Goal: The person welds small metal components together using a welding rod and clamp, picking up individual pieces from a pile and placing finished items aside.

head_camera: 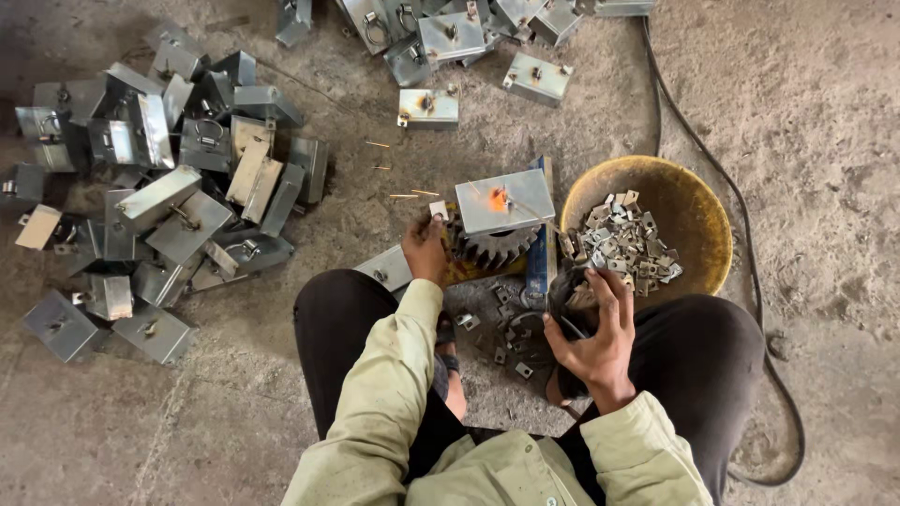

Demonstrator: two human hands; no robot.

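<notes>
A: What's the biggest thing about the hands?

B: A heap of grey metal boxes (pixel 159 187), well to the left of the left hand (pixel 427 251). Next, a yellow bowl (pixel 698 201) of small metal clips (pixel 623 245), just beyond the right hand (pixel 595 339).

A: And between the hands?

B: A flat metal box (pixel 506 201) with a glowing orange spot, resting on a dark gear wheel (pixel 492 248), just right of the left hand.

A: The hands themselves?

B: The left pinches a small pale piece (pixel 438 210) in its fingertips. The right is curled around a dark tool (pixel 567 300), with loose clips scattered under it.
</notes>
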